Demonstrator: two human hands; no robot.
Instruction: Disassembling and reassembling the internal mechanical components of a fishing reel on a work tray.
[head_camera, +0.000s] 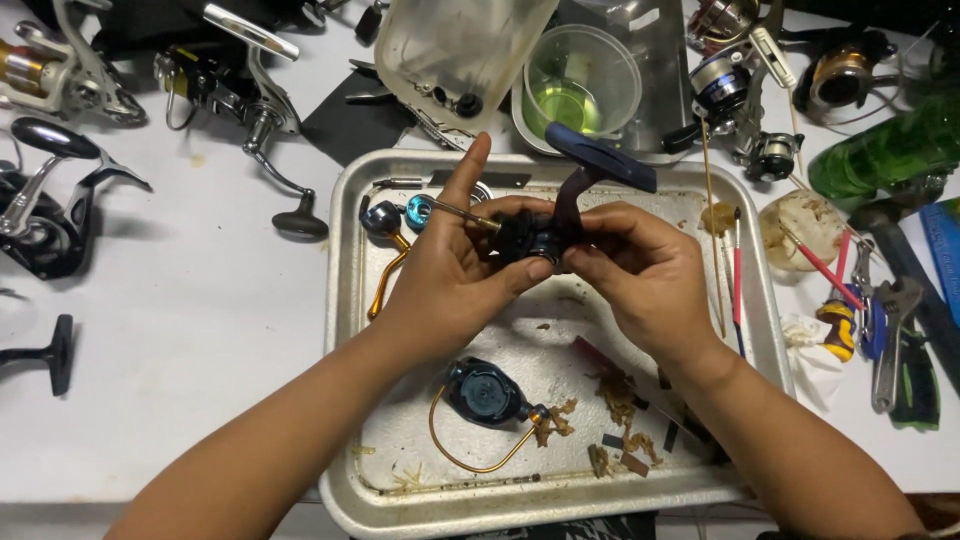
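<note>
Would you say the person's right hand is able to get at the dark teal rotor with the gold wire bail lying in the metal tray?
Probably not at once: the right hand is gripping the dark reel body, though the path to the teal rotor looks unobstructed.

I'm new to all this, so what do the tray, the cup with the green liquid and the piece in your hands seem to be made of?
The tray looks like bare metal, dull silver and scuffed. The cup seems clear plastic, since the green liquid shows through. The reel body, held by the left hand and right hand, looks dark and glossy; metal or plastic, I cannot tell.
</note>
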